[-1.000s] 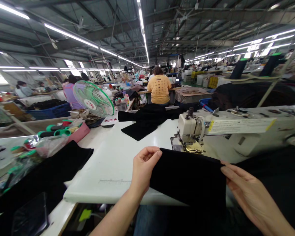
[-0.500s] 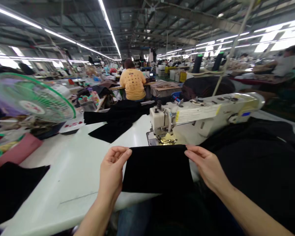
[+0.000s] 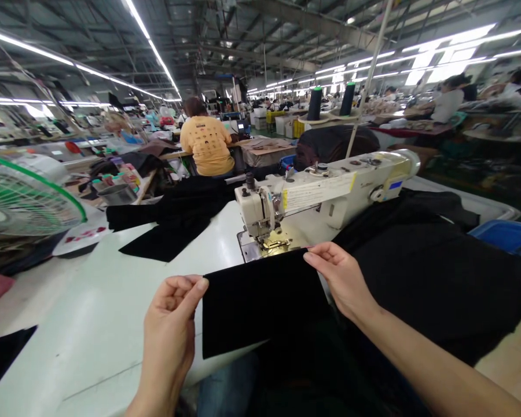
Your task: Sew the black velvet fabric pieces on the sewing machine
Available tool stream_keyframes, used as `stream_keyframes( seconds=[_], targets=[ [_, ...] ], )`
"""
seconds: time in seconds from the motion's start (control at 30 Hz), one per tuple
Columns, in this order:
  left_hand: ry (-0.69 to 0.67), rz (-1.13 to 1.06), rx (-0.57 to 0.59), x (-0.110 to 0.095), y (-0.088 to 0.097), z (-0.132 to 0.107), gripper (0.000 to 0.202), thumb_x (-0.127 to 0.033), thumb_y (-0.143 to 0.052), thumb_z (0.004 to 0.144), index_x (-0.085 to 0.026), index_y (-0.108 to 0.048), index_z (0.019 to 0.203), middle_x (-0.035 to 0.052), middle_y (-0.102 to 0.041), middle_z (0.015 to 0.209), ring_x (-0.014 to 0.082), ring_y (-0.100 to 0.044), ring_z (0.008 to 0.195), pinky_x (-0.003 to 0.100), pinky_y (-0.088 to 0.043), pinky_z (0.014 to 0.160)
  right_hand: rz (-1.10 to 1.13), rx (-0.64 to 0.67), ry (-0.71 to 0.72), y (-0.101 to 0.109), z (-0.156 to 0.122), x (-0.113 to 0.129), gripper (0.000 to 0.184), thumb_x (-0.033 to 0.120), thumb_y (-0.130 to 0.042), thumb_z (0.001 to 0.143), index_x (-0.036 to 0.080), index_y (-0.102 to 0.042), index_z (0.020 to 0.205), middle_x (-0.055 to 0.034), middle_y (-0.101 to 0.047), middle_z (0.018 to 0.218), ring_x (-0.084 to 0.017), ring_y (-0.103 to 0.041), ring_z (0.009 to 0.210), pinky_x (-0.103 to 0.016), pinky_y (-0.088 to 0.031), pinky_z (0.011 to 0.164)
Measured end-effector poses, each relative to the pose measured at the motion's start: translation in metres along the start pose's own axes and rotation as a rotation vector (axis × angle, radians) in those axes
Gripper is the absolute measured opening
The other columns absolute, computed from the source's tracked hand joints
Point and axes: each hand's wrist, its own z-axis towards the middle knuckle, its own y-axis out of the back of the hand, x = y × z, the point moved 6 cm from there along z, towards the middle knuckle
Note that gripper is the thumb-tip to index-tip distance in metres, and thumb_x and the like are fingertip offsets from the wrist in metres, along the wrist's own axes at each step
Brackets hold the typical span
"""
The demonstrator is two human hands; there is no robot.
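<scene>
A black fabric piece (image 3: 260, 301) hangs stretched between my hands in front of the sewing machine (image 3: 321, 197). My left hand (image 3: 176, 313) pinches its upper left corner between thumb and fingers. The upper right corner is pinched by my right hand (image 3: 341, 278), just in front of the machine's needle area. The fabric's top edge slopes up toward the right, close to the needle plate (image 3: 275, 246) but in front of it. Its lower part merges with dark cloth over my lap, so where it ends there is hard to make out.
Black cloth pieces (image 3: 169, 231) lie on the white table (image 3: 91, 313) behind my left hand. A large black cloth pile (image 3: 434, 266) covers the right side, near a blue bin (image 3: 507, 237). A green-rimmed fan (image 3: 26, 197) stands left. A person in yellow (image 3: 206, 145) sits ahead.
The view has swung to the right. The fabric's level top edge is now tilted, its left corner lower than its right. Both hands keep their pinch on the corners.
</scene>
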Motion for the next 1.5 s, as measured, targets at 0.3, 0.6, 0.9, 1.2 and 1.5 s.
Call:
stream_keyframes(
  seconds=[0.3,0.6,0.9,1.2,1.5],
  targets=[
    [-0.166,0.353,0.167,-0.026,-0.012,0.020,0.029,-0.027,-0.080,0.064,-0.020,-0.054,0.074,-0.0016,-0.066,0.082,0.0111,-0.057,0.071,0.022,-0.045,0.067,-0.247,0.323,-0.081,-0.014,0.008,0.002,0.024,0.024,-0.073,0.064,0.019,-0.064,0.085,0.0026,-0.062,0.076,-0.013,-0.054,0.070,-0.026,-0.042,0.062],
    [-0.172,0.871,0.676,-0.034,-0.066,0.095,0.018,-0.018,-0.076,0.064,-0.018,-0.058,0.067,-0.0028,-0.060,0.064,0.0124,-0.054,0.061,0.025,-0.040,0.060,-0.389,0.591,-0.129,-0.030,-0.025,-0.017,0.015,0.025,-0.070,0.074,0.021,-0.056,0.079,0.0030,-0.061,0.071,-0.015,-0.059,0.069,-0.029,-0.045,0.068],
    [-0.229,0.828,0.697,0.095,-0.101,0.083,0.013,-0.013,-0.065,0.069,-0.020,-0.054,0.069,-0.0046,-0.057,0.062,0.0135,-0.054,0.060,0.026,-0.044,0.061,-0.864,0.670,0.313,-0.015,-0.055,-0.051,0.015,0.011,-0.056,0.087,0.021,-0.066,0.091,-0.0032,-0.069,0.087,-0.019,-0.066,0.083,-0.031,-0.053,0.076],
    [-0.250,0.832,0.645,0.104,-0.101,0.087,0.011,-0.011,-0.057,0.069,-0.021,-0.053,0.069,-0.0035,-0.057,0.066,0.0132,-0.053,0.062,0.026,-0.043,0.062,-1.231,0.894,1.020,-0.017,-0.067,-0.031,0.026,0.004,-0.045,0.092,0.012,-0.063,0.108,-0.0117,-0.072,0.096,-0.023,-0.069,0.086,-0.035,-0.057,0.074],
    [-0.179,0.902,0.670,0.114,-0.126,0.110,0.018,-0.014,-0.065,0.066,-0.021,-0.050,0.073,-0.0038,-0.060,0.065,0.0138,-0.058,0.061,0.026,-0.043,0.059,-1.200,0.813,0.978,-0.026,-0.064,-0.042,0.023,0.004,-0.051,0.088,0.015,-0.067,0.100,-0.0104,-0.072,0.098,-0.025,-0.067,0.093,-0.040,-0.057,0.078]
  ],
)
